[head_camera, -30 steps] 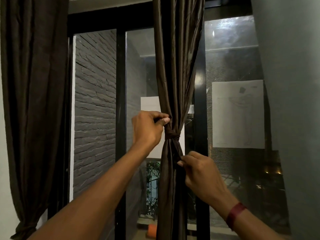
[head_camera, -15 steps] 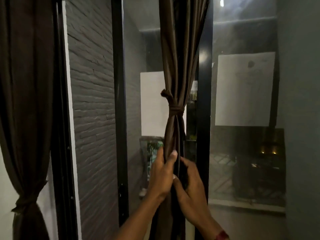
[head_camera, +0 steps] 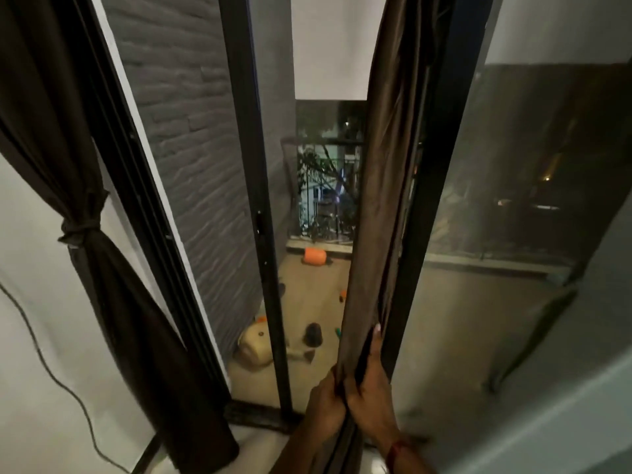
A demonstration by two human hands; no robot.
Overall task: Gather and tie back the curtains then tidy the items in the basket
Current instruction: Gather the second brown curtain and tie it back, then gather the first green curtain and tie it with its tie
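While you look down, your left hand [head_camera: 326, 401] and right hand [head_camera: 371, 388] both grip the middle curtain [head_camera: 383, 206] low down, side by side; left curtain [head_camera: 102, 285] hangs tied

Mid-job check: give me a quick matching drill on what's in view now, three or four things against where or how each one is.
Things:
1. left curtain
2. right curtain
3. orange cylinder
4. cable

States:
a. lying on the balcony floor by the railing
b. running down the white wall
c. tied with a band, no hand on it
d. gripped low down by left hand and right hand

Pairs: 1-c, 2-d, 3-a, 4-b
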